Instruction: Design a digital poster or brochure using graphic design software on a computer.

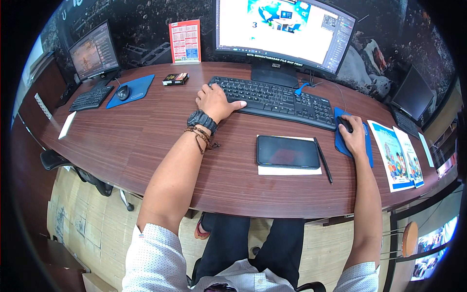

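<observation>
At the far middle of the worktop [224, 194], my left fingers [206, 89] rest loosely on the keyboard [277, 101], gripping nothing. To the right, my right fingers [357, 121] hold the mouse [346, 123] on a blue pad [342, 146]. A blue picture [270, 15] is already on the big screen [234, 30]; I can't tell how much is left.

You are wearing a white shirt [243, 281] with tiny dark dots dispersing over it and a pale button [260, 282] showing at the front. Its short sleeves are ending near your elbows, the left sleeve [155, 260] bearing a small dark mark at its hem. Behind your left hand [214, 103], a chunky black watch [199, 119] is circling the wrist, and brown beaded bracelets [206, 138] are sitting beside it. Dark trousers [226, 241] are covering your legs, and a reddish shoe [200, 232] is showing.
</observation>
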A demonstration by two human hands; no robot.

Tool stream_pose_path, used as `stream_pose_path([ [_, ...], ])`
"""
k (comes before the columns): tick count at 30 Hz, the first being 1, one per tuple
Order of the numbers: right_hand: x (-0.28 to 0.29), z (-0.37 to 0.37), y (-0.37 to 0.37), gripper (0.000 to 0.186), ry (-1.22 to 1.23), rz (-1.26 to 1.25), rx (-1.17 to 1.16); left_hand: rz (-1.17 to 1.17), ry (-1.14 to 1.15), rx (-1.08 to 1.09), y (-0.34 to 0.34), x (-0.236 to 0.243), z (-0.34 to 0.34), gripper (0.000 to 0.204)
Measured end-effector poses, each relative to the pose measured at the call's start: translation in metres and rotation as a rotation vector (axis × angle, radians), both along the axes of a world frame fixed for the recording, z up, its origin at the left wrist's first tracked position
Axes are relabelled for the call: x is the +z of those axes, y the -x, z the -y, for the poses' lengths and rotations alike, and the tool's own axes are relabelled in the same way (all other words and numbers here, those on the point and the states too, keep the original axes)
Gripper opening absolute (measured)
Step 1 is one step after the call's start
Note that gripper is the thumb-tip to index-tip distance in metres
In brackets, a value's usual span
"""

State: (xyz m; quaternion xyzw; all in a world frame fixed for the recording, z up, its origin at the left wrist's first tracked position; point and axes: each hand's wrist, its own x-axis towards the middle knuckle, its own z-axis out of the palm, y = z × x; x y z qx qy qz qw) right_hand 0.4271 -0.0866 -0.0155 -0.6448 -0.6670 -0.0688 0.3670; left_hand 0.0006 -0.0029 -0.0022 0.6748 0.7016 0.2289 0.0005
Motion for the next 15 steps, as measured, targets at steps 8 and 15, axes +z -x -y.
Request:
stream_pose_path([
  [8, 0.0007, 0.0001, 0.0007, 0.036, 0.009, -0.01, 0.037, 0.001, 0.009, -0.005, 0.0008, 0.0002, -0.0016, 0.11],
  [15, 0.0019, 0.0006, 0.0028, 0.037, 0.003, -0.025, 0.045, -0.003, 0.01, 0.0, 0.0008, 0.0004, -0.0012, 0.111],
])
